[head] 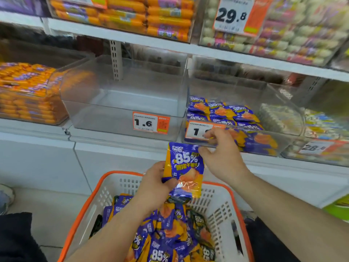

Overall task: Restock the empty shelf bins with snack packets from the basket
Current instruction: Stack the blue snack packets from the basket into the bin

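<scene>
My left hand (156, 183) grips the lower part of a purple and orange "85%" snack packet (184, 165), held upright above the basket. My right hand (219, 154) is beside the packet's top right corner. Its thumb touches that corner, and its loosely bent fingers hang in front of the right bin's price tag. The white basket with an orange rim (120, 173) sits below and holds several of the same packets (170, 233). A clear bin (113, 120) tagged 1.6 stands empty on the middle shelf. The clear bin to its right (283, 144) is partly filled with matching packets (226, 114).
Orange sausage packs (28, 95) fill the bin at the left. Pale wrapped snacks (279, 118) fill the bins at the far right. The shelf above (132, 38) carries full bins and a 29.8 price tag (232, 16). A shoe (5, 195) shows on the floor at the left.
</scene>
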Motion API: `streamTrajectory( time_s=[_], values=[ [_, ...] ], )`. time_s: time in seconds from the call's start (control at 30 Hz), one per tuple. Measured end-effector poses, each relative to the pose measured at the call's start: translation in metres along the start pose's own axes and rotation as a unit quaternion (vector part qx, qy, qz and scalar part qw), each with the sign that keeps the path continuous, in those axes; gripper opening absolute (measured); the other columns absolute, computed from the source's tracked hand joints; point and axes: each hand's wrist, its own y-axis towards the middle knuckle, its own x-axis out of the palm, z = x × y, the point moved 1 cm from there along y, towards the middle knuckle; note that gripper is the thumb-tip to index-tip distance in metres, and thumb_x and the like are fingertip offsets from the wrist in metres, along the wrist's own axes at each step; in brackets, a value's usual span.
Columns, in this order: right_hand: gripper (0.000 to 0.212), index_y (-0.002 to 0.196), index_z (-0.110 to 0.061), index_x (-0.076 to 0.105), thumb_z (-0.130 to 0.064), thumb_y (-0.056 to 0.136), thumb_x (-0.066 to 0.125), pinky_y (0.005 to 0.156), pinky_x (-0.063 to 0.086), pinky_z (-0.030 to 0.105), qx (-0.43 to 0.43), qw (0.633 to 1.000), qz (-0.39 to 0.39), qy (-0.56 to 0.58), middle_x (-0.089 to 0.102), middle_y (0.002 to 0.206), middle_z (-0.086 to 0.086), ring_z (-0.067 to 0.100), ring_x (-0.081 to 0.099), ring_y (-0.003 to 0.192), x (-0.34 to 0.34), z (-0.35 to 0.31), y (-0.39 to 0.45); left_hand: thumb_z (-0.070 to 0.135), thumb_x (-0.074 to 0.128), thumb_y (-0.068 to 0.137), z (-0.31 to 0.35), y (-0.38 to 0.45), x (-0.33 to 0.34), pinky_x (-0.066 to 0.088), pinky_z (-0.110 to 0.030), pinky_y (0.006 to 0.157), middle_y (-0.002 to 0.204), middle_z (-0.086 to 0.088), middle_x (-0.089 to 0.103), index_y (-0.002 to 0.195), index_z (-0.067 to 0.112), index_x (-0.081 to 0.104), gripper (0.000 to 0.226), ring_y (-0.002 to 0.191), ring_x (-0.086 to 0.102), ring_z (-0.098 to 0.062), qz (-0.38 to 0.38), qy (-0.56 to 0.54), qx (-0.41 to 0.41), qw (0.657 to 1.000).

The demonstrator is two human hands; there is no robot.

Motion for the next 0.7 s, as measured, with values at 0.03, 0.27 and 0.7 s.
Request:
streamTrajectory(
  time_s=[0.03, 0.27, 0.7],
  values=[
    [0.033, 0.090, -0.028, 0.050, -0.003, 0.080, 0.070, 0.075, 0.035, 0.005, -0.019, 0.999, 0.049, 0.015, 0.051, 0.104, -0.001, 0.005, 0.053, 0.090, -0.010, -0.002, -0.002, -0.003, 0.065, 0.085, 0.013, 0.003, 0.002, 0.055, -0.034, 0.082, 0.094, 0.008, 0.076, 0.102, 0.028, 0.062, 0.035, 0.088, 0.071, -0.011, 0.013, -0.030, 0.012, 0.999],
    [0.037, 0.088, -0.032, 0.056, 0.002, 0.081, 0.069, 0.072, 0.055, 0.039, 0.035, 0.975, 0.097, 0.195, 0.067, 0.094, -0.004, 0.021, 0.064, 0.081, -0.027, -0.003, -0.005, -0.013, 0.057, 0.087, 0.105, 0.033, 0.027, 0.057, -0.029, 0.077, 0.087, 0.006, 0.076, 0.094, 0.021, 0.064, 0.036, 0.085, 0.072, -0.014, 0.030, -0.161, 0.093, 0.982],
    [0.036, 0.122, -0.001, 0.060, 0.005, 0.086, 0.063, 0.045, 0.044, 0.020, 0.232, 0.932, 0.158, 0.230, 0.058, 0.077, 0.007, 0.016, 0.046, 0.054, -0.094, 0.035, 0.152, 0.020, 0.046, 0.094, 0.133, 0.148, 0.021, 0.045, -0.048, 0.094, 0.148, -0.006, 0.036, 0.150, 0.027, 0.016, 0.064, 0.116, 0.054, -0.041, 0.071, 0.374, 0.091, 0.920]
  ],
)
